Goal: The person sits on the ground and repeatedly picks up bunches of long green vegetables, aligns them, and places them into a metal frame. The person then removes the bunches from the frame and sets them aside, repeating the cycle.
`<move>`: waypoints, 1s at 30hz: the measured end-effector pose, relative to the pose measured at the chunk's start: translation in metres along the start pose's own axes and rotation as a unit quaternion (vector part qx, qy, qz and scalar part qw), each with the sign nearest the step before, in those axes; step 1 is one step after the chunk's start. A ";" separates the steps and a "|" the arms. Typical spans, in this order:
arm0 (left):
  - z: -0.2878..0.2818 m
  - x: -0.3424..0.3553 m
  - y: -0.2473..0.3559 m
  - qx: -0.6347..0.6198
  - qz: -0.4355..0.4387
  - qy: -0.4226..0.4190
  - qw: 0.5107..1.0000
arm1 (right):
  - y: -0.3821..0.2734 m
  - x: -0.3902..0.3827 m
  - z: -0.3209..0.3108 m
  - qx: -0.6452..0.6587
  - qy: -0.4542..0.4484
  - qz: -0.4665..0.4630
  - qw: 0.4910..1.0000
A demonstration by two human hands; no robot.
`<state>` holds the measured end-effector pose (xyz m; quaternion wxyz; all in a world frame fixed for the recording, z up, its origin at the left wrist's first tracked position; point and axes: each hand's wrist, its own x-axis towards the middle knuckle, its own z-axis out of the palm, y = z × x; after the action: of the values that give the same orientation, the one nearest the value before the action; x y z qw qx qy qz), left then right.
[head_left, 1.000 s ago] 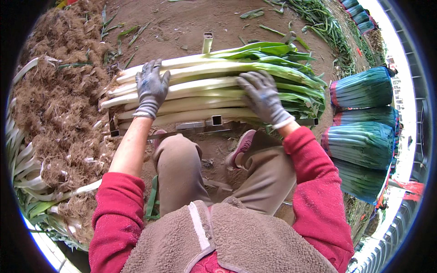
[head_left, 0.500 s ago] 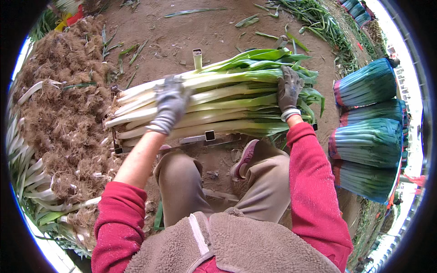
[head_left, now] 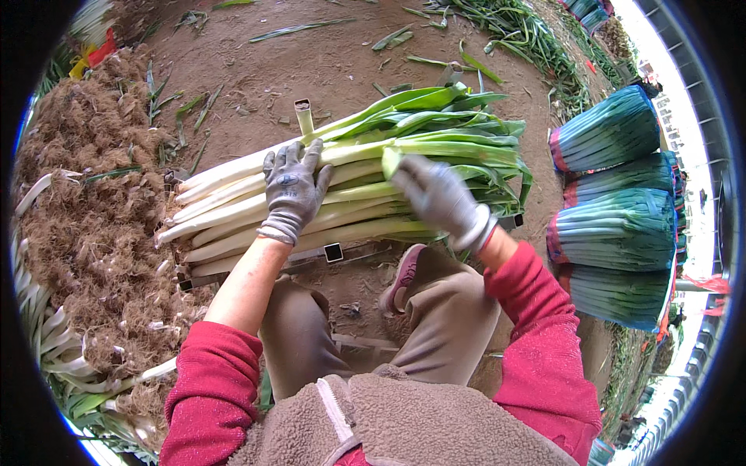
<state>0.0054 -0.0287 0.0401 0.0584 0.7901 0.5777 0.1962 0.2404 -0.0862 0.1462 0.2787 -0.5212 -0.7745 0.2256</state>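
Note:
A bundle of leeks (head_left: 233, 203) lies across a low metal frame (head_left: 333, 252) in front of my knees, white stems to the left and green leaves to the right. Grey gloves cover both hands. My left hand (head_left: 295, 185) rests on the stems near mid-bundle, fingers stretched and slightly apart. Over the leaves, my right hand (head_left: 437, 196) is smeared by motion, its fingers bent. At its fingertips a pale green leek leaf (head_left: 391, 161) folds back toward the palm, and the hand appears to grip it.
A large heap of leeks with brown hairy roots (head_left: 101, 225) covers the left side. On the right stand several leek bundles wrapped in blue (head_left: 614, 221). Cut green leaves (head_left: 528, 54) are strewn at the far right. A square metal post (head_left: 304, 116) rises behind the bundle.
My right hand has moved left from the leaf ends toward mid-bundle, with a leaf folded at its fingertips. My left hand has settled on the stems. The whole view has shifted slightly.

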 end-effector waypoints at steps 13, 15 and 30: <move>0.004 -0.001 -0.002 -0.002 0.001 0.044 0.999 | -0.018 0.049 -0.136 -0.422 0.047 -0.181 0.887; 0.003 -0.002 -0.002 -0.053 -0.012 0.040 0.998 | -0.012 0.077 -0.175 -0.597 0.214 -0.131 0.762; -0.004 -0.028 -0.016 -0.246 0.060 0.210 0.944 | 0.053 0.058 0.053 -0.257 -0.073 -0.218 0.939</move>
<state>-0.0180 -0.0498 0.0318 0.1166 0.7253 0.4621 0.4967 0.2241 -0.0164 0.0844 0.1201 -0.3757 -0.9189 -0.0100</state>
